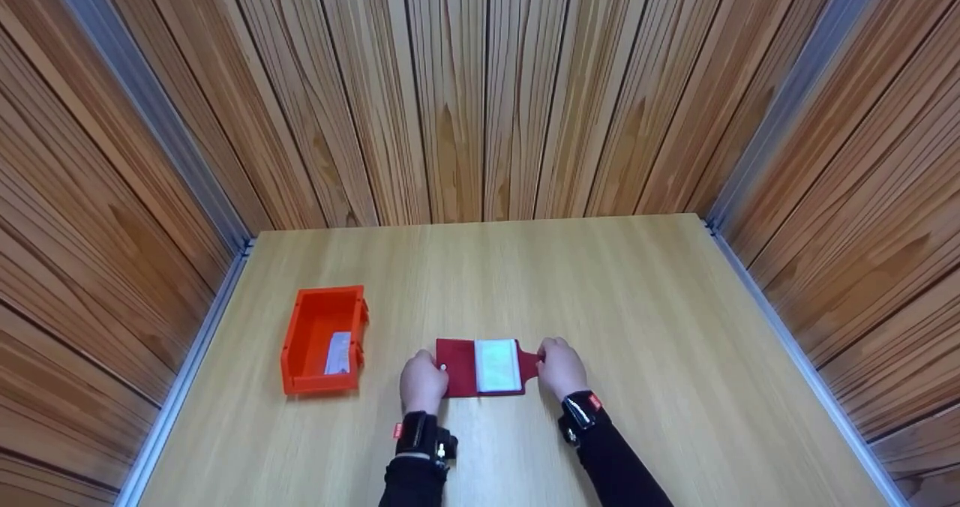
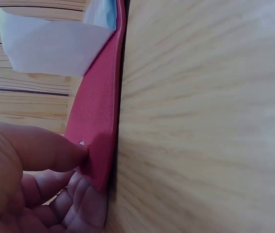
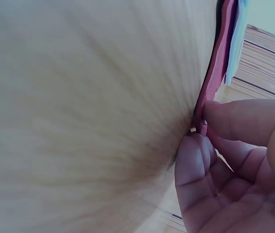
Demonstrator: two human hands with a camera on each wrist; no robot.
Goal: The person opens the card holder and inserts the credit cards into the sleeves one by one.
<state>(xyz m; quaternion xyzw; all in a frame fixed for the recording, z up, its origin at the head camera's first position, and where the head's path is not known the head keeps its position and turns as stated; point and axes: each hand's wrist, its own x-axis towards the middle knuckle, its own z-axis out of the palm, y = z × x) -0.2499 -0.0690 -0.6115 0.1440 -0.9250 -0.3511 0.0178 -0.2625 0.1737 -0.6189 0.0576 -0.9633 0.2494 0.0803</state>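
A red card holder lies spread on the table, its inner sleeves whitish and see-through. My left hand pinches the left cover's edge, thumb on top beside a small metal snap. On the opposite side, my right hand pinches the narrow strap that sticks out from the right cover. In the left wrist view a sleeve stands up off the red cover. The right wrist view shows the strap's end between thumb and fingers, with a bit of metal on it.
An orange bin stands on the table to the left, with a pale slip inside. Wood-plank walls and metal rails bound the light wooden table.
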